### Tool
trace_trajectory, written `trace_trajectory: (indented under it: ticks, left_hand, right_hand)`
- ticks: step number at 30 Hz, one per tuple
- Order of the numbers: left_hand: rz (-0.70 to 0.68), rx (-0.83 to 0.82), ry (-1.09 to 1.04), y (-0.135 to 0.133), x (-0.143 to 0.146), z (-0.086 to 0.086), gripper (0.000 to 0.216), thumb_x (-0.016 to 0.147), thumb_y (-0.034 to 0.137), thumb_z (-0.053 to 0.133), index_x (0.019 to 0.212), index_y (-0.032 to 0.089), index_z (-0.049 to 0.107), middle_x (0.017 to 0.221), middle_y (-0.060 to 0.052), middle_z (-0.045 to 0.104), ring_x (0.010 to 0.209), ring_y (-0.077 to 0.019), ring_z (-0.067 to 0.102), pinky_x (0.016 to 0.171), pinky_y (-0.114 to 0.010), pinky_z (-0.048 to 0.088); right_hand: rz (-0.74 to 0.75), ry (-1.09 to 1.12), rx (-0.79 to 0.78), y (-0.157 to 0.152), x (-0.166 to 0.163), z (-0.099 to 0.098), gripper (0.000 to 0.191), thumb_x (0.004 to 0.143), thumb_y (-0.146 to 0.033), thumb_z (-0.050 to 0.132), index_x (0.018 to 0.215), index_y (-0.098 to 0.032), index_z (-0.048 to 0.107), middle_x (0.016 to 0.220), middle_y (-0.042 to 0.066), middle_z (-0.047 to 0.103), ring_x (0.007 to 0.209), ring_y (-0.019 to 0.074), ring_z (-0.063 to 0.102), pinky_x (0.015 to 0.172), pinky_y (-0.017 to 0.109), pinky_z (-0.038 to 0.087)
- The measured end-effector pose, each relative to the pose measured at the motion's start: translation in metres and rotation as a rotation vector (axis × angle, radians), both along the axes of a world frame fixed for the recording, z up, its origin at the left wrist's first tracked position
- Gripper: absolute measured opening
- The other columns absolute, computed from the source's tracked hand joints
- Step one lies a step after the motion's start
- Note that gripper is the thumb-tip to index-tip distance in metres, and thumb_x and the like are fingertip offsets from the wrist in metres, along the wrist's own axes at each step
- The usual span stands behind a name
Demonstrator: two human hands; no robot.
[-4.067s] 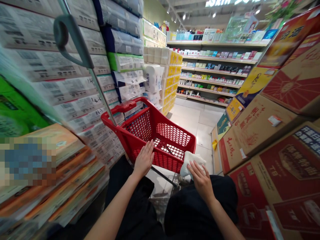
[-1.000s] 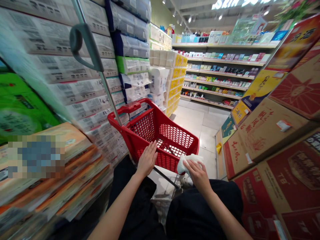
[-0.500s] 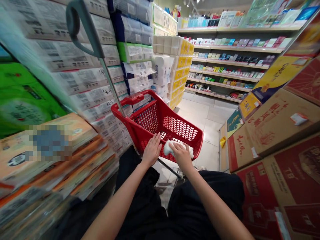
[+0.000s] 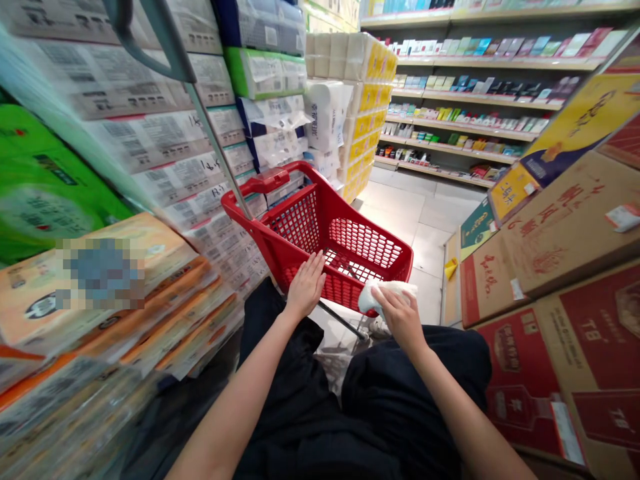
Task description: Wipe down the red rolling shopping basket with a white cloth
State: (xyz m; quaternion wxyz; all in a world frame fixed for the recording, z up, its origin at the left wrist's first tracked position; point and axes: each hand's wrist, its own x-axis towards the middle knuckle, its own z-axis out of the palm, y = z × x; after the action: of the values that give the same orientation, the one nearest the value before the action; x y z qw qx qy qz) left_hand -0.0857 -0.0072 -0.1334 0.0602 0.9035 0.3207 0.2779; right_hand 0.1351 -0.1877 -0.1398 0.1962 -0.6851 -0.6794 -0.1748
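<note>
A red plastic shopping basket (image 4: 367,233) with perforated walls stands tilted in front of my knees, its long grey pull handle (image 4: 215,133) rising to the upper left. My left hand (image 4: 306,285) lies with fingers stretched out on the basket's near rim. In my right hand (image 4: 400,315) is a white cloth (image 4: 383,293), bunched under the fingers and pressed to the near rim close to the right corner. The palm side of both hands is hidden. Inside the basket, the perforated bottom shows.
Stacked paper packs (image 4: 170,140) rise close on the left, with orange packs (image 4: 185,300) lower down. Cardboard cartons (image 4: 560,227) stand close on the right. Beyond the basket, tiled floor (image 4: 400,207) leads to shelves (image 4: 465,120) of small boxes.
My right hand has slid the cloth rightward along the near rim toward the basket's corner. My left hand stays on the rim. The view has tipped downward a little.
</note>
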Motion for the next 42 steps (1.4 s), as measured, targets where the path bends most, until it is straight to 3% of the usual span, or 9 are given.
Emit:
trace_trajectory:
  ticks: [4,7,17,20,24,31,34,38,42]
  left_hand:
    - [-0.014,-0.003,-0.023,0.001,0.001,-0.004,0.051,0.103,0.031,0.024,0.153,0.019,0.024,0.159,-0.005,0.028,0.149,-0.0173,0.019,0.121,-0.041,0.024]
    - [-0.014,-0.011,-0.040,0.001,0.003,-0.005,0.051,0.103,0.031,0.025,0.153,0.019,0.023,0.159,-0.005,0.028,0.149,-0.0172,0.018,0.121,-0.041,0.024]
    - [-0.007,-0.038,-0.033,-0.003,0.003,-0.003,0.051,0.103,0.030,0.024,0.153,0.019,0.024,0.160,-0.006,0.027,0.150,-0.0178,0.017,0.121,-0.042,0.023]
    - [-0.014,-0.039,-0.018,-0.002,0.002,-0.001,0.051,0.102,0.030,0.024,0.152,0.019,0.025,0.160,-0.006,0.027,0.150,-0.0180,0.018,0.120,-0.042,0.024]
    - [-0.033,-0.027,-0.013,0.002,-0.002,0.000,0.051,0.103,0.030,0.024,0.152,0.021,0.025,0.159,-0.005,0.029,0.149,-0.0177,0.020,0.120,-0.043,0.026]
    - [-0.026,-0.009,-0.023,0.005,-0.001,-0.004,0.051,0.103,0.030,0.023,0.153,0.020,0.024,0.158,-0.006,0.030,0.149,-0.0178,0.020,0.120,-0.043,0.025]
    - [-0.035,-0.005,-0.043,0.004,0.002,-0.007,0.051,0.103,0.030,0.023,0.153,0.019,0.024,0.158,-0.006,0.030,0.149,-0.0178,0.019,0.120,-0.043,0.024]
    - [-0.036,-0.012,-0.072,0.003,0.005,-0.007,0.051,0.103,0.030,0.024,0.153,0.019,0.024,0.159,-0.006,0.030,0.149,-0.0178,0.019,0.120,-0.043,0.024]
    - [-0.038,-0.023,-0.078,0.003,0.005,-0.006,0.051,0.103,0.030,0.023,0.153,0.020,0.024,0.158,-0.007,0.030,0.149,-0.0185,0.020,0.120,-0.044,0.025]
  right_hand:
    - [0.015,-0.035,0.029,-0.026,0.022,-0.008,0.040,0.098,-0.016,0.042,0.134,-0.027,0.054,0.132,0.006,0.063,0.124,0.0196,0.056,0.108,0.038,0.023]
    - [0.027,-0.009,0.020,-0.021,0.021,-0.008,0.038,0.099,-0.017,0.041,0.134,-0.026,0.054,0.131,0.006,0.064,0.124,0.0195,0.056,0.110,0.039,0.020]
    - [0.042,0.121,-0.123,0.081,-0.057,0.023,0.039,0.096,-0.015,0.044,0.133,-0.026,0.054,0.129,0.006,0.064,0.116,0.0199,0.057,0.110,0.043,0.019]
    - [0.037,0.129,-0.114,0.093,-0.067,0.024,0.040,0.096,-0.016,0.044,0.134,-0.026,0.053,0.130,0.007,0.064,0.117,0.0204,0.057,0.110,0.044,0.019]
    - [0.031,0.083,-0.083,0.073,-0.054,0.015,0.042,0.095,-0.016,0.046,0.134,-0.028,0.053,0.133,0.006,0.062,0.120,0.0205,0.056,0.110,0.042,0.020]
    - [-0.003,0.009,-0.005,-0.010,0.008,-0.005,0.042,0.096,-0.016,0.044,0.136,-0.028,0.053,0.134,0.005,0.062,0.124,0.0189,0.056,0.111,0.039,0.021]
    - [-0.012,-0.040,0.005,-0.032,0.025,-0.009,0.041,0.097,-0.016,0.044,0.134,-0.028,0.055,0.134,0.005,0.062,0.127,0.0199,0.055,0.111,0.040,0.021]
    - [-0.011,-0.035,0.009,-0.024,0.022,-0.005,0.039,0.097,-0.016,0.045,0.132,-0.027,0.057,0.130,0.005,0.065,0.124,0.0199,0.056,0.111,0.041,0.020]
    - [-0.026,0.021,-0.057,0.017,-0.009,0.007,0.040,0.096,-0.016,0.047,0.134,-0.027,0.054,0.131,0.006,0.064,0.122,0.0205,0.057,0.111,0.043,0.020]
